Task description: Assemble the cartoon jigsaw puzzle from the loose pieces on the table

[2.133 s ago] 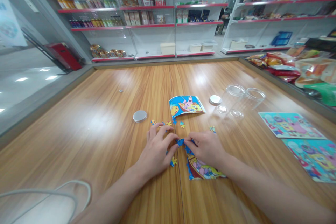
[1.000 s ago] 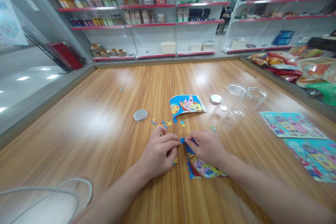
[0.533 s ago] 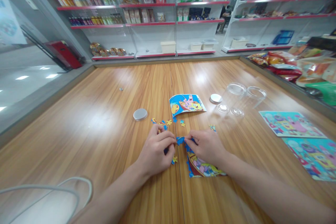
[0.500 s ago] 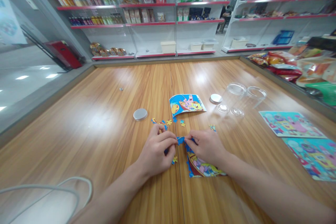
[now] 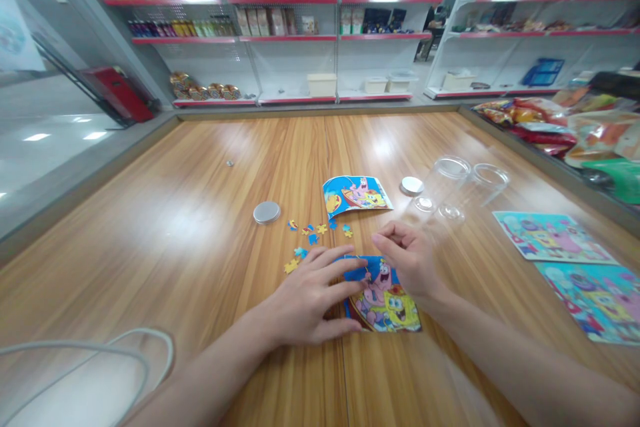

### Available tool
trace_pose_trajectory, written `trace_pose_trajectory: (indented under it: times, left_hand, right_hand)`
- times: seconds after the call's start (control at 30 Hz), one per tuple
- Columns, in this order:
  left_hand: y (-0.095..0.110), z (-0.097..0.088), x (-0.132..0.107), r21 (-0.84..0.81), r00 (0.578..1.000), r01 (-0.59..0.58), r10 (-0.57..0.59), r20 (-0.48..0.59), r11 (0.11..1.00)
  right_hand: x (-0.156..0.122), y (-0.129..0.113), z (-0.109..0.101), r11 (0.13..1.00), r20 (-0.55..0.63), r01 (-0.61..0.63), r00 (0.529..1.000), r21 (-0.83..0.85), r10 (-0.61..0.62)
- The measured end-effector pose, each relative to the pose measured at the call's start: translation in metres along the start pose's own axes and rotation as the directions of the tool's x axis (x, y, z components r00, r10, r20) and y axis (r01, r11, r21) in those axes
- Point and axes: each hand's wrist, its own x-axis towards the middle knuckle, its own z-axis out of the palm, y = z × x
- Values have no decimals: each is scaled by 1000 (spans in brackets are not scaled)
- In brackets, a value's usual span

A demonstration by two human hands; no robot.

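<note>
Left hand (image 5: 311, 295) spread on puzzle (image 5: 395, 307), right hand (image 5: 414, 259) curled at edge

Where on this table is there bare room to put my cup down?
The left side has most bare wood, between the silver lid and the white cable. Another stretch lies beyond the picture card, toward the shelves. Crowded spots: around the left hand, right hand, puzzle and loose pieces, and by the clear jars.

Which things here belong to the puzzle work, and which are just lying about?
Seemingly in use:
joined puzzle, partly under left hand
loose pieces
matching picture card

Seemingly just lying about:
round lids
clear jars
white cable
flat cartoon pictures
</note>
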Motion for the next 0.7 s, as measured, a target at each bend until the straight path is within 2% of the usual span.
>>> trace_pose_trajectory:
  times: [0.07,0.13,0.2,0.23,0.27,0.37,0.43,0.53,0.6,0.7]
  left_hand:
    - [0,1,0,-14,1000,-9,9,-15,1000]
    - [-1,3,0,-24,984,97,-100,-146,995]
    - [-4,4,0,-28,924,252,-249,-290,967]
    - [-6,5,-1,-25,896,310,-301,-328,950]
    - [-7,5,-1,-16,881,348,-333,-335,937]
    - [-9,7,-2,5,892,382,-367,-263,924]
    - [-10,8,-3,5,895,386,-373,-244,923]
    - [-10,9,-3,5,889,396,-382,-253,918]
    - [-10,10,-2,6,886,400,-385,-256,916]
    - [-10,9,-2,3,887,394,-379,-264,919]
  right_hand:
    - [-1,2,-1,999,-2,24,1000,41,-24]
    - [-2,4,-2,998,-5,44,999,46,-44]
    - [-3,4,-2,998,10,50,999,30,-50]
    - [-3,3,-1,999,28,46,999,11,-46]
    - [-4,2,0,999,56,38,998,-20,-37]
    - [-6,1,4,975,162,76,986,-210,-42]
    - [-8,1,8,901,256,196,962,-388,-99]
    - [-12,2,11,729,402,390,900,-562,-172]
    - [-14,4,12,660,442,443,878,-606,-184]
    - [-15,5,11,618,452,462,872,-636,-186]
